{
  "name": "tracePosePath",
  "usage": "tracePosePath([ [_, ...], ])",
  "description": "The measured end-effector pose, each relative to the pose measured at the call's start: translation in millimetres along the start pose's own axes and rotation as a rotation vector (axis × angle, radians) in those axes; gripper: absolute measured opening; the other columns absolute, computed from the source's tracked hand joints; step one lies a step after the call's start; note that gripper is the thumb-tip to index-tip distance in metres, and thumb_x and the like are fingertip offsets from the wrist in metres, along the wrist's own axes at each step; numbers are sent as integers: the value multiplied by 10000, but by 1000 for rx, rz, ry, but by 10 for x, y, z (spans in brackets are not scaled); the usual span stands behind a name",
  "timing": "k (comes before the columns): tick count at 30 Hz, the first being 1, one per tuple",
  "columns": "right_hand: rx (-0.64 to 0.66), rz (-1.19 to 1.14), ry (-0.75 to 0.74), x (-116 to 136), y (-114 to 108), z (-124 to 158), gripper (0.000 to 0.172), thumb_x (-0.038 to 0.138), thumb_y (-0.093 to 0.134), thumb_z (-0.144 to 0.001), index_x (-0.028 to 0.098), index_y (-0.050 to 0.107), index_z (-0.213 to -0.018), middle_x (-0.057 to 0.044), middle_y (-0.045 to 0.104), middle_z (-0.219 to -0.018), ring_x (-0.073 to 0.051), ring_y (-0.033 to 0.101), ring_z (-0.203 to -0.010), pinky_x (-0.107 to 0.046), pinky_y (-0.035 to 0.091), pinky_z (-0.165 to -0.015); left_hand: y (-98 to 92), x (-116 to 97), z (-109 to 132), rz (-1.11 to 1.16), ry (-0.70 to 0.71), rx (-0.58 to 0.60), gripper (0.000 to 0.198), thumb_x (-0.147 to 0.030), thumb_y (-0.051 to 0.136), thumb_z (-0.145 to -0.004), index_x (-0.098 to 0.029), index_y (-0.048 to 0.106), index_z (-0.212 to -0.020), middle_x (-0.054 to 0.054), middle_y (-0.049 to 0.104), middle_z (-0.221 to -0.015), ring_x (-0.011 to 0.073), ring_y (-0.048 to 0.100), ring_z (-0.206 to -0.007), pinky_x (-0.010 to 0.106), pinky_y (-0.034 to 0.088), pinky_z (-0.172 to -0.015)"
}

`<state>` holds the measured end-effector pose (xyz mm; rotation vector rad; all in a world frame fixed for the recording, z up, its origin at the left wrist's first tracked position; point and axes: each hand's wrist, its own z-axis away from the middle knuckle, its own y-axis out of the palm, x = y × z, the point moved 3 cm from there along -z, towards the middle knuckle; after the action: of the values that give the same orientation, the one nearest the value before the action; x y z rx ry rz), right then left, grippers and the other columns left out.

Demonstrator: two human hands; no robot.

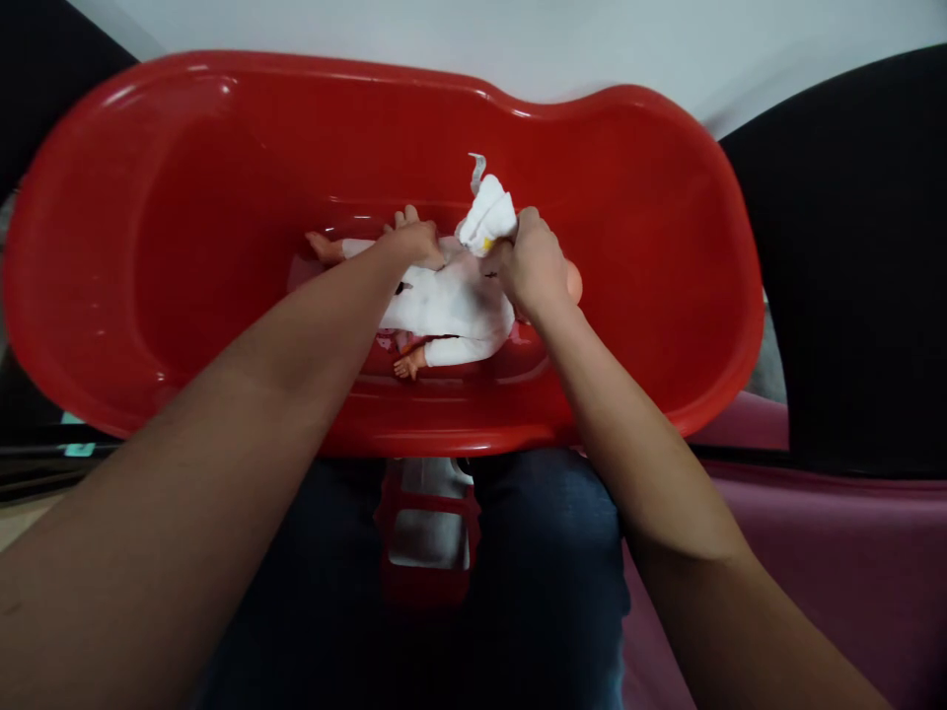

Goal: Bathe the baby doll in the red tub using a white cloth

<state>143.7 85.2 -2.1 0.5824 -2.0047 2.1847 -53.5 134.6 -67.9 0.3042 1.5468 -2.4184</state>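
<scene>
A baby doll point(451, 301) in white clothing lies in the red baby bathtub point(244, 148), its head toward the right and mostly covered by my right hand. One bare doll foot shows at the left, and a small doll hand is near the tub's front side. My left hand point(418, 242) is on the far side of the doll's body, its fingers bent around it; the exact grip is partly hidden. Closed beside the doll's head, my right hand point(533, 261) grips a bunched white cloth point(488, 212) with a yellow spot. A thin end of the cloth sticks up.
Shallow water appears to lie on the tub's bottom. The tub's near rim point(444, 441) lies just above my jeans-covered knees point(547, 532). Black panels point(865, 266) flank the tub, a white wall stands behind, and pink fabric point(829, 572) spreads at the lower right.
</scene>
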Motion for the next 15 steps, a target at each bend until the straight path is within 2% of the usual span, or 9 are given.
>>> tracePosePath([
  [2, -41, -17, -1, -89, -13, -25, 347, 325, 358, -1094, 204, 488, -1391, -189, 618, -1369, -398, 596, -1308, -606, 508, -1064, -37, -12, 225, 8, -4, -96, 639, -450, 794, -1001, -93, 556, -1475, 133, 644, -1354, 284, 486, -1253, 397, 406, -1044],
  [4, -78, -26, -2, -174, -51, -72, 349, 313, 378, -1085, 190, 510, -1383, -207, 624, -1365, -419, 582, -1326, -641, 485, -1086, -70, -49, 467, -9, 16, -181, 458, -265, 731, -1023, -127, 591, -1436, 122, 700, -1225, 271, 607, -1108, 373, 461, -936],
  [5, -90, -25, -10, -206, -69, -105, 349, 307, 394, -1078, 178, 523, -1376, -219, 631, -1359, -428, 578, -1330, -650, 478, -1089, -83, -80, 585, -25, 54, -225, 386, -166, 669, -1027, -146, 614, -1409, 119, 708, -1209, 273, 637, -1086, 373, 472, -919],
  [7, -52, -7, -51, -237, -69, -190, 336, 300, 473, -1049, 161, 560, -1343, -232, 654, -1329, -433, 586, -1313, -636, 482, -1084, -92, -142, 792, -70, 143, -294, 383, -22, 587, -983, -173, 668, -1326, 118, 712, -1222, 287, 662, -1127, 377, 486, -946],
  [10, 132, -1, -158, -188, 57, -308, 301, 241, 572, -976, 171, 621, -1266, -196, 697, -1288, -374, 638, -1205, -556, 513, -1059, -66, -172, 979, -128, 230, -345, 433, 28, 563, -930, -172, 699, -1289, 128, 704, -1278, 315, 649, -1222, 393, 489, -1038],
  [12, 215, -81, -213, -98, 169, -341, 268, 230, 547, -978, 190, 643, -1225, -155, 721, -1244, -313, 661, -1101, -493, 535, -1020, -40, -129, 992, -139, 233, -359, 461, 14, 567, -928, -168, 693, -1333, 136, 701, -1304, 327, 641, -1240, 402, 491, -1069],
  [15, 179, -246, -290, 114, 267, -319, 260, 287, 461, -1038, 219, 647, -1208, -125, 725, -1230, -280, 655, -1075, -457, 536, -1020, 6, -10, 862, -105, 217, -378, 511, -9, 574, -944, -173, 671, -1419, 147, 685, -1370, 341, 622, -1273, 417, 482, -1104],
])
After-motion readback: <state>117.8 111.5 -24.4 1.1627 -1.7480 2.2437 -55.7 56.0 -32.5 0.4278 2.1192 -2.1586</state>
